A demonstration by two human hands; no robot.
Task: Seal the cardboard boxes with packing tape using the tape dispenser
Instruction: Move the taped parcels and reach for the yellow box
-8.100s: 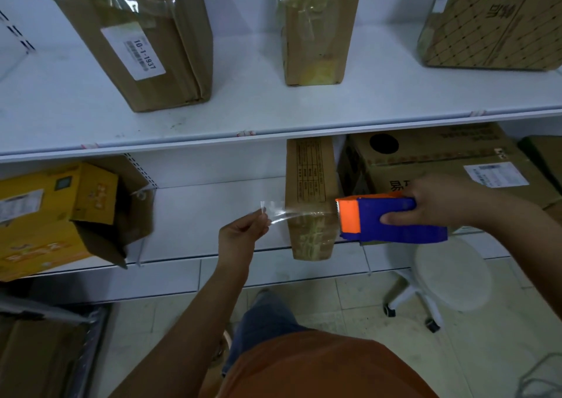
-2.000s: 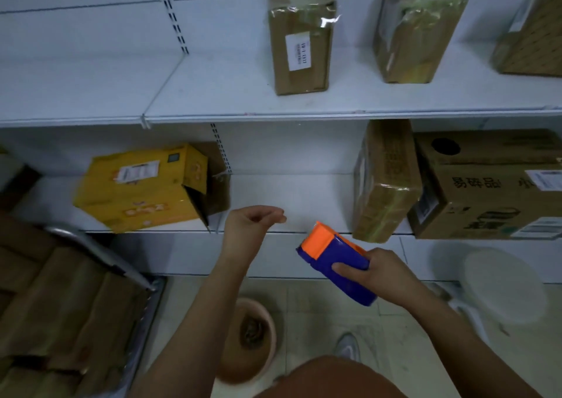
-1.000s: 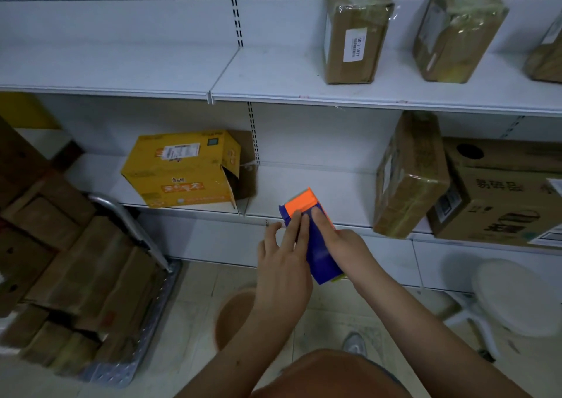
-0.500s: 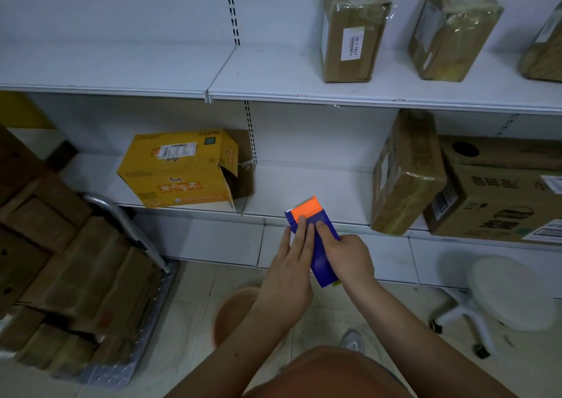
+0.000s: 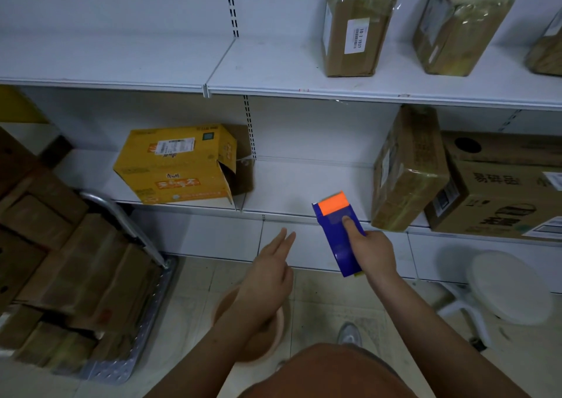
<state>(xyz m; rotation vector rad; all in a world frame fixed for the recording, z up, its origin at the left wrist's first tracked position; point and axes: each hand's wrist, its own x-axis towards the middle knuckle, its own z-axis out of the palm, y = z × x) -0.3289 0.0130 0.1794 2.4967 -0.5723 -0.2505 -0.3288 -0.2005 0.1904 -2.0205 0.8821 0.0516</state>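
Right hand (image 5: 372,253) is gripping the dispenser (image 5: 339,233); left hand (image 5: 269,273), at its 9 o'clock, is holding nothing, fingers (image 5: 284,239) straight.

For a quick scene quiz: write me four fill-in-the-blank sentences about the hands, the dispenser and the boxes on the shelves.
1. The tape dispenser is held in the person's ____ hand.
2. The left hand holds ____.
3. The box with an open end flap on the lower shelf is ____ in colour.
4. The dispenser's far end is coloured ____.

Missing words: right; nothing; yellow; orange.
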